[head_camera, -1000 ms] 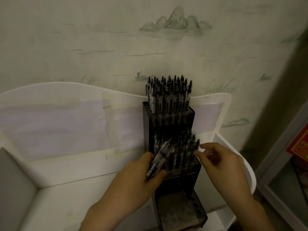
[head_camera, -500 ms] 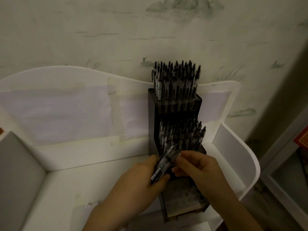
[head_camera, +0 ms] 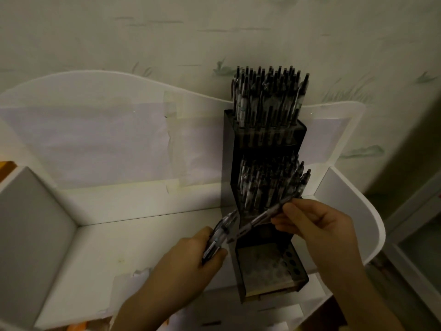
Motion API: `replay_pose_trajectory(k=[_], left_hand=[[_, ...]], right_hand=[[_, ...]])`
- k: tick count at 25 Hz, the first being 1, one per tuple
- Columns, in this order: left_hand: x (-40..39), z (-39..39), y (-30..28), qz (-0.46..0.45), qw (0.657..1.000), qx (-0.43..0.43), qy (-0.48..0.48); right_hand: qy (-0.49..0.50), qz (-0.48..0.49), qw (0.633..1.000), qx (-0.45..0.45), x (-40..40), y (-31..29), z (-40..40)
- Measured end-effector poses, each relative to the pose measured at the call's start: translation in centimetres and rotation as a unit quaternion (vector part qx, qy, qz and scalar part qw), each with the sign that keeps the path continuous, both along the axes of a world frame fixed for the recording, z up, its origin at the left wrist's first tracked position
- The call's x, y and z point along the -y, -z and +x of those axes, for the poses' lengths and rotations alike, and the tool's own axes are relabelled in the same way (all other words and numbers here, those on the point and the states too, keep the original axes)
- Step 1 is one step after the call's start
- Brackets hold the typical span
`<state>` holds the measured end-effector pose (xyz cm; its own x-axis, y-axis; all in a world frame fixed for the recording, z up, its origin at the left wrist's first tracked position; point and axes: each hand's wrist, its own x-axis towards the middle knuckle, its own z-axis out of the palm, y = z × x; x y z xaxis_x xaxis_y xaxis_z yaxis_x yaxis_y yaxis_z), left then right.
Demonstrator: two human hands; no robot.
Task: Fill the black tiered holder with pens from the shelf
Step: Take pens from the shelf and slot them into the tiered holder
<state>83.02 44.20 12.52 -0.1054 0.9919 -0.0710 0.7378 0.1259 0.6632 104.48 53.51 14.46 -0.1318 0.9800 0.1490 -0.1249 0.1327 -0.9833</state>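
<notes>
The black tiered holder (head_camera: 229, 163) stands on the white shelf (head_camera: 119, 247) against the wall. Its top tier and middle tier are packed with upright pens (head_camera: 269, 96). The bottom tier (head_camera: 267, 263) shows round holes and holds no pens. My left hand (head_camera: 191, 261) grips a bundle of pens (head_camera: 218, 237) just left of the holder. My right hand (head_camera: 315, 225) pinches a single pen (head_camera: 265, 216), which lies slanted across the front of the holder above the bottom tier.
The shelf has a curved white back panel (head_camera: 95, 130) covered with taped paper and side walls on the left (head_camera: 31, 230) and right (head_camera: 343, 194). A white cabinet edge (head_camera: 415, 235) stands at the far right. Torn tape (head_camera: 133, 278) lies on the shelf floor.
My right hand has drawn one pen out of the bundle in my left hand and moved it to the right. The view has tilted down, showing the bottom tier more fully.
</notes>
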Motion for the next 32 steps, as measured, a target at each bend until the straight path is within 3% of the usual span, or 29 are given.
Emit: replay_pose_trajectory(k=[3,7,18,27,32], left_hand=[[0.2,-0.7,0.6,-0.006,1.0,0.004,-0.02],[0.3,-1.0,1.0,-0.007,1.0,-0.001,-0.023],[0.5,-1.6,1.6,-0.002,0.999,0.003,-0.033],[0.5,-0.9,1.6,0.0,1.0,0.004,-0.008],[0.4,-0.5,1.7,0.008,1.0,0.008,0.017]], right_hand=[[0.051,0.102,0.989,0.097,0.9,0.6,-0.1],[0.065,0.236,0.931,0.272,1.7,3.0,-1.1],[0.017,0.192,0.909,0.37,1.0,7.8,-2.8],[0.023,0.138,0.922,0.362,1.3,7.4,-2.8],[0.046,0.12,0.964,0.234,2.0,5.1,-2.4]])
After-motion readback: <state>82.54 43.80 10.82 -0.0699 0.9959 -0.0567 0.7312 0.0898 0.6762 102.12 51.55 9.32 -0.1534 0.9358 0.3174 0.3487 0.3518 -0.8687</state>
